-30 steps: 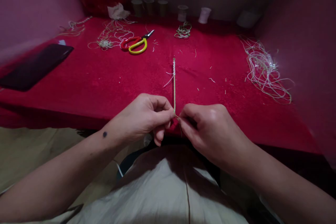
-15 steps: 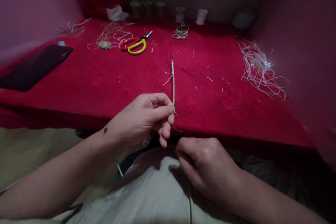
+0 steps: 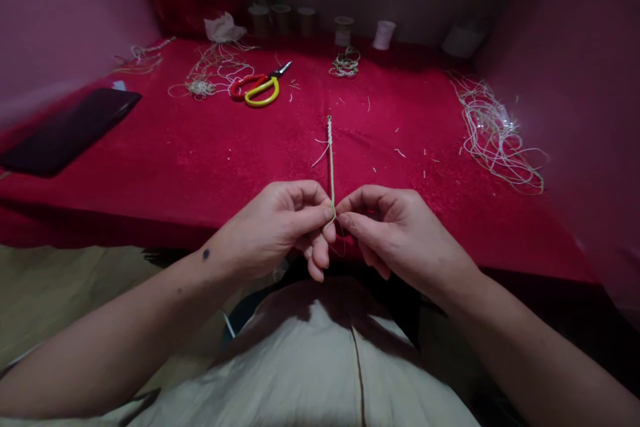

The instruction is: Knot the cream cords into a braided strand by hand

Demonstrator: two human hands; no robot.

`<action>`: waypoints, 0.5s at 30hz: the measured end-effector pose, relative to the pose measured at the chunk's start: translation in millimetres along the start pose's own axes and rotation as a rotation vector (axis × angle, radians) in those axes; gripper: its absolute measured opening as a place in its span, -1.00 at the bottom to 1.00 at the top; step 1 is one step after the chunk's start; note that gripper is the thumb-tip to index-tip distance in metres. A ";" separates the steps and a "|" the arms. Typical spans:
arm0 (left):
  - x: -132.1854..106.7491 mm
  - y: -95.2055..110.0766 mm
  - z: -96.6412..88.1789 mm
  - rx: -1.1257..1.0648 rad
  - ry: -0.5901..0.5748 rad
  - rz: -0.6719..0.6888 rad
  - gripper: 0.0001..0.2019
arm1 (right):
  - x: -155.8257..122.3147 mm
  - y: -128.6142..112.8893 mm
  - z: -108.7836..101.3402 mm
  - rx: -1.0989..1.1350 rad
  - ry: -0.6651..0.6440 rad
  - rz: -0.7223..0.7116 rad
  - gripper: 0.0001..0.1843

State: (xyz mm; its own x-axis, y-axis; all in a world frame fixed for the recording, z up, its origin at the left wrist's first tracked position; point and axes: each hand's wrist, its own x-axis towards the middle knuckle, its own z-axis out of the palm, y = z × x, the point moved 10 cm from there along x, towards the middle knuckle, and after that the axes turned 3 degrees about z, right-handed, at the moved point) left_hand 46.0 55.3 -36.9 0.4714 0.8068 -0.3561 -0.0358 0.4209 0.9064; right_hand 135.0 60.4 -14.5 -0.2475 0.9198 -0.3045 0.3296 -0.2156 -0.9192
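Observation:
A thin green-and-white knotted cord (image 3: 331,160) lies stretched straight across the red cloth table (image 3: 200,147), its far end fixed near the middle. My left hand (image 3: 277,227) pinches the cord's near end between thumb and forefinger at the table's front edge. My right hand (image 3: 395,233) is closed beside it, fingertips pinching the loose strands at the same spot, almost touching my left hand.
Red-and-yellow scissors (image 3: 257,87) lie at the back left beside tangled string (image 3: 210,73). A pile of loose cords (image 3: 493,133) sits at the right. Thread spools (image 3: 343,30) line the back wall. A dark flat case (image 3: 65,130) rests at the left edge.
My right hand dropped away toward my lap half a second ago, then came back up to the cord's near end. My left hand kept its pinch in place.

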 end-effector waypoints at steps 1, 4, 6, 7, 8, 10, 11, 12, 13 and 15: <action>-0.1 0.1 -0.2 -0.006 0.007 -0.001 -0.86 | -0.5 -0.1 0.0 -0.003 -0.001 0.003 -0.86; -0.2 1.3 -0.4 -0.008 0.025 0.003 -0.87 | -5.3 -4.8 -4.6 -0.080 0.053 -0.051 -0.80; 0.3 1.6 0.5 0.001 0.024 0.000 -0.86 | -10.8 -6.4 -4.2 -0.174 0.078 -0.083 -0.80; 0.7 1.6 1.0 0.010 0.021 -0.002 -0.86 | -13.7 -6.3 -1.5 -0.221 0.074 -0.094 -0.79; 1.2 1.7 1.3 0.021 0.019 -0.003 -0.85 | -17.0 -7.3 1.2 -0.260 0.076 -0.116 -0.79; 2.4 2.2 1.1 0.054 0.021 0.002 -0.84 | -23.2 -10.9 4.1 -0.329 0.124 -0.170 -0.80; 3.0 2.6 1.4 0.067 0.017 0.007 -0.85 | -25.7 -12.5 2.9 -0.382 0.181 -0.189 -0.83; 3.5 2.7 1.9 0.074 0.011 0.010 -0.84 | -27.4 -13.1 2.2 -0.444 0.233 -0.196 -0.84; 3.9 2.3 2.8 0.074 0.001 0.007 -0.84 | -27.7 -12.8 3.1 -0.494 0.263 -0.199 -0.84; 4.2 1.0 4.2 0.070 -0.012 -0.006 -0.84 | -26.6 -11.1 3.2 -0.540 0.317 -0.200 -0.86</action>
State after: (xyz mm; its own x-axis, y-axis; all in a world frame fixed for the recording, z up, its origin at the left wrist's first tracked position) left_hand 51.7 57.4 -36.6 0.4821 0.7991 -0.3593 0.0283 0.3956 0.9180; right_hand 135.1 37.3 3.0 -0.0983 0.9949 0.0240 0.7366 0.0890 -0.6704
